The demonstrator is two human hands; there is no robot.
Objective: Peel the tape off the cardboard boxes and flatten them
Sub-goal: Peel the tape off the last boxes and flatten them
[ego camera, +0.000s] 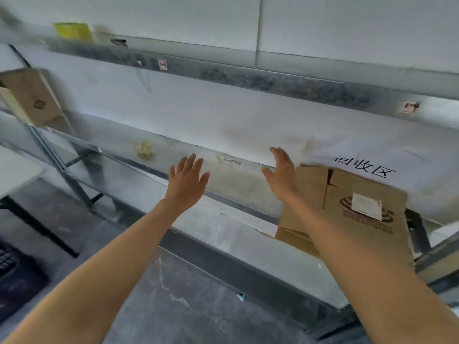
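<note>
A flattened brown cardboard box (360, 207) with a white label and a dark printed logo lies on the metal shelf (173, 155) at the right, its edge hanging over the front. My right hand (282, 170) is open with straight fingers just left of the box's upper corner; whether it touches the cardboard I cannot tell. My left hand (187, 181) hovers open with spread fingers over the bare shelf, holding nothing. Another cardboard box (32, 95), still folded up, stands at the far left of the shelf.
A crumpled yellowish wad of tape (144, 148) lies on the shelf left of my hands. A white sheet with black characters (365, 167) sits behind the flat box. A yellow item (73, 31) rests on the upper shelf. Grey concrete floor lies below, with a dark crate (15, 276) at the left.
</note>
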